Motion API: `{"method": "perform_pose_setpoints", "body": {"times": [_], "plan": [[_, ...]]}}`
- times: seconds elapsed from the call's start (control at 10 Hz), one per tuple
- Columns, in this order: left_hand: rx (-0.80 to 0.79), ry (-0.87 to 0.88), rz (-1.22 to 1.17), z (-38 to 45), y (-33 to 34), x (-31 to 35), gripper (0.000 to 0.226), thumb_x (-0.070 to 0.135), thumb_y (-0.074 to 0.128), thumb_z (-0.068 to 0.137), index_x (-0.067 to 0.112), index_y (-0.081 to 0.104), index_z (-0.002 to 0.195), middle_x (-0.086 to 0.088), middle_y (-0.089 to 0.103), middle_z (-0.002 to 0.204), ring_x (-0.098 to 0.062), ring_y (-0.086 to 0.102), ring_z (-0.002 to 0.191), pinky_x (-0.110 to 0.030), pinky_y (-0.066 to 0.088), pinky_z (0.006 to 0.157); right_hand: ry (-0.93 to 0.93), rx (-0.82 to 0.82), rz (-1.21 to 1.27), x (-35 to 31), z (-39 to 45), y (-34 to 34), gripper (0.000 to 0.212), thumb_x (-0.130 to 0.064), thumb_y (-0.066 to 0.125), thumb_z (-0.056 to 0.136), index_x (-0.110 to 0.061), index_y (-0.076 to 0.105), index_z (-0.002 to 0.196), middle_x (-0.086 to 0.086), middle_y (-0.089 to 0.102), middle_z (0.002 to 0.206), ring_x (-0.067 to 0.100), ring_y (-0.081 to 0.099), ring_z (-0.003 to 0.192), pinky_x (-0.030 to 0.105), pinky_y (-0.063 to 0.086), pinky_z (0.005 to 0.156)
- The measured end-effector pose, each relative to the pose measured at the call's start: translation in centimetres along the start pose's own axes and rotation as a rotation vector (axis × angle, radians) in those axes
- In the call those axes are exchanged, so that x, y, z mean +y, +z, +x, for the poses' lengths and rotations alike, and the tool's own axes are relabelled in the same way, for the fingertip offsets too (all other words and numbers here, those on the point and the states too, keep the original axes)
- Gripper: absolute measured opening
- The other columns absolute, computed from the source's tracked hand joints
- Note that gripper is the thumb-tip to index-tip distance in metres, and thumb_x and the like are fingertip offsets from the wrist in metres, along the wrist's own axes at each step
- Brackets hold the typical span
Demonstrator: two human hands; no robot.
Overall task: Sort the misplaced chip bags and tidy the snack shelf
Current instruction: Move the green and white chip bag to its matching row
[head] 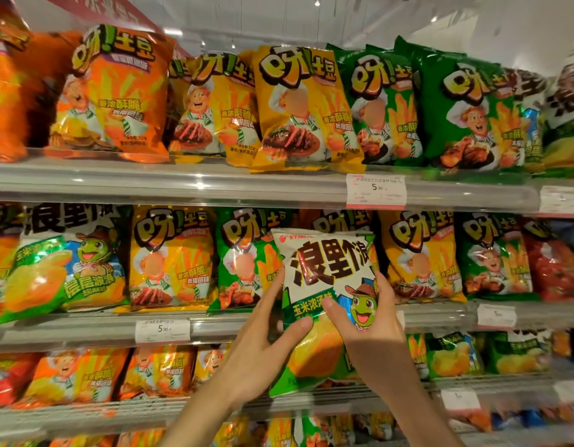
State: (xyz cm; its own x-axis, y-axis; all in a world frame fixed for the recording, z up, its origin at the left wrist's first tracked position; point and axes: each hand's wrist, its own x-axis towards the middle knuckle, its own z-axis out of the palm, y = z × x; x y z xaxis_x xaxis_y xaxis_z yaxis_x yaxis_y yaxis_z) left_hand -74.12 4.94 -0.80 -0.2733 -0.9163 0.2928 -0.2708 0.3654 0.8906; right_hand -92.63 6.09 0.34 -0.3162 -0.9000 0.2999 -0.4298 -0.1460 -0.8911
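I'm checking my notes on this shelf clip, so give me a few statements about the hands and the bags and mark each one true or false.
1. Both hands hold one bag. True: the left hand and the right hand grip the white and green frog bag.
2. The held bag shows a chef. False: it shows a cartoon frog in a hat.
3. A matching frog bag stands at the left of the middle shelf. True.
4. The top shelf's green bags stand at its left end. False: they stand toward the right; the orange bag is at the left.
5. The price tag under the top shelf reads 5.90. True.
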Motion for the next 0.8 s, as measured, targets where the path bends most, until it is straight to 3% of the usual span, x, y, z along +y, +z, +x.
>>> {"method": "perform_pose_setpoints", "body": {"times": [0.1,0.2,0.3,0.4,0.5,0.6,0.7,0.8], "plan": [[0.016,-0.013,-0.009,-0.4,-0.1,0.0,0.08,0.061,0.061,0.085,0.074,0.006,0.142,0.07,0.018,0.125,0.041,0.022,0.117,-0.019,0.031,0.11,0.03,-0.023,-0.022,-0.5,-0.3,0.5,0.101,-0.055,0.078,0.078,-0.034,0.019,0.158,-0.006,0.054,0.143,0.01,0.058,0.122,0.014,0.044,0.094],[0.032,-0.013,-0.022,-0.7,-0.1,0.3,0.079,0.061,0.061,0.083,0.078,0.006,0.139,0.07,0.016,0.125,0.041,0.02,0.115,-0.02,0.028,0.11,0.036,-0.01,0.027,-0.5,-0.4,0.5,0.101,-0.059,0.078,0.076,-0.042,0.019,0.156,-0.013,0.056,0.139,0.01,0.059,0.122,0.021,0.047,0.096],[0.025,0.021,-0.029,-0.8,0.3,0.4,0.079,0.062,0.062,0.084,0.077,0.007,0.139,0.058,0.014,0.142,0.032,0.016,0.131,-0.023,0.026,0.114,0.012,-0.014,0.036,0.1,-0.9,-0.3,0.099,-0.063,0.074,0.076,-0.044,0.018,0.155,-0.027,0.059,0.124,-0.005,0.063,0.107,0.015,0.052,0.082],[0.035,0.046,0.02,-1.0,2.1,1.1,0.078,0.064,0.06,0.085,0.076,0.006,0.14,0.065,0.013,0.135,0.039,0.013,0.122,-0.015,0.034,0.104,0.0,-0.012,0.011,0.7,-1.4,-2.4,0.106,-0.078,0.065,0.069,-0.044,0.015,0.156,-0.016,0.059,0.133,0.0,0.063,0.109,0.017,0.055,0.082],[0.042,0.063,-0.001,-1.0,5.2,2.2,0.076,0.069,0.06,0.086,0.074,0.01,0.142,0.058,0.026,0.139,0.022,0.031,0.133,-0.028,0.042,0.108,-0.023,-0.003,0.023,2.2,-1.5,-5.5,0.098,-0.072,0.068,0.072,-0.045,0.02,0.153,-0.022,0.06,0.129,-0.013,0.06,0.106,0.01,0.051,0.079],[0.043,0.081,0.005,-0.9,9.8,3.9,0.073,0.066,0.059,0.086,0.074,0.012,0.141,0.06,0.027,0.136,0.028,0.032,0.128,-0.017,0.038,0.104,-0.022,0.019,0.056,4.2,-1.1,-9.6,0.098,-0.061,0.076,0.075,-0.041,0.022,0.155,-0.023,0.06,0.129,-0.013,0.059,0.108,0.01,0.051,0.086],[0.05,0.078,-0.014,-0.6,15.8,6.0,0.077,0.056,0.063,0.084,0.073,0.014,0.142,0.064,0.028,0.128,0.037,0.036,0.113,0.001,0.039,0.083,-0.003,0.035,0.065,6.9,-0.6,-15.1,0.104,-0.069,0.075,0.069,-0.043,0.022,0.155,-0.02,0.058,0.133,-0.004,0.059,0.116,0.023,0.051,0.099],[0.038,0.057,-0.048,-0.3,22.7,8.2,0.077,0.052,0.064,0.085,0.074,0.015,0.14,0.065,0.029,0.127,0.034,0.036,0.117,-0.008,0.044,0.091,0.002,0.016,0.025,9.5,-0.1,-21.9,0.097,-0.064,0.074,0.077,-0.043,0.019,0.154,-0.021,0.054,0.133,-0.004,0.056,0.116,0.023,0.05,0.096]]}}
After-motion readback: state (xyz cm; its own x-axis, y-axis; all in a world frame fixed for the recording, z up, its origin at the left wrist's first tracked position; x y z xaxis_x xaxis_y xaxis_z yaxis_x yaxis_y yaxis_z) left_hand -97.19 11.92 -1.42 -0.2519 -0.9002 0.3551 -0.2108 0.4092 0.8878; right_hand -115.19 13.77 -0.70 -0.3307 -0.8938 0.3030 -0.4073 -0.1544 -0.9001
